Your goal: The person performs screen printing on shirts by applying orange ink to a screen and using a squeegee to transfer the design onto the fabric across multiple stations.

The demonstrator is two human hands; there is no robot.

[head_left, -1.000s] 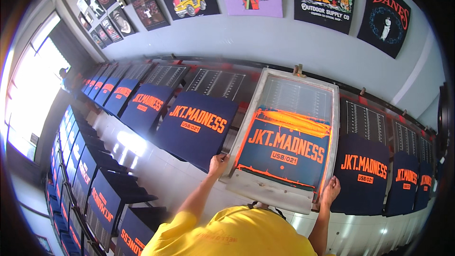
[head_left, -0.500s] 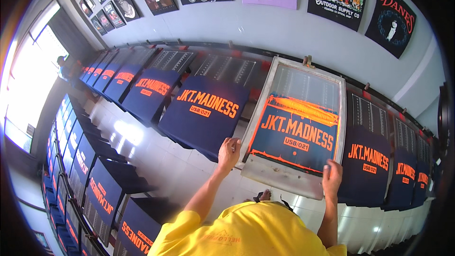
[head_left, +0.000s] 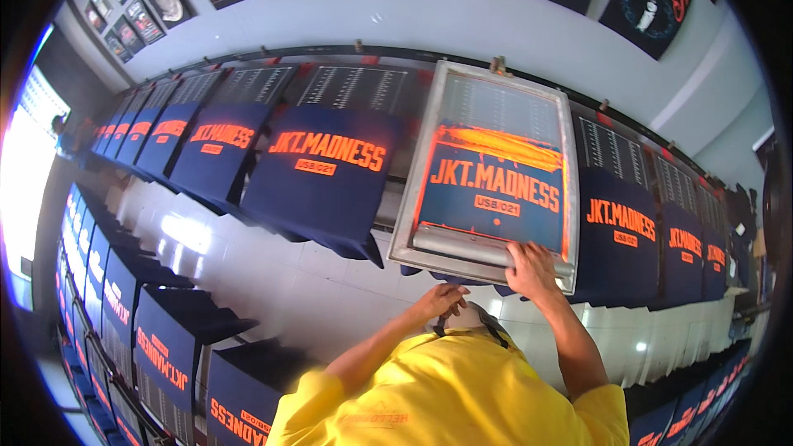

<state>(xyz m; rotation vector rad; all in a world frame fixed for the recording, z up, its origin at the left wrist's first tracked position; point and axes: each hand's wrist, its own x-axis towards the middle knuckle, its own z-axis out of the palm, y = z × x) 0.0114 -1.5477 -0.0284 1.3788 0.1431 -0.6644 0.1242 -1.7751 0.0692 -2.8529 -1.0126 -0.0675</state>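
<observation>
I see my right hand curled over the right end of the silver bar, which lies across the near end of the screen frame, between navy shirts. My left hand hangs apart, loosely bent (whether it holds anything, I can't tell). I'd favour level, even pressure, clear of the orange ink.

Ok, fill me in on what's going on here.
A person in a yellow shirt stands at a framed printing screen. Their right hand is at its near end, fingers over a grey metal bar. Their left hand is off the frame, with nothing visible in it. Thick orange ink lies across the screen, beyond the lettering. Navy garments with orange lettering lie on either side.
</observation>
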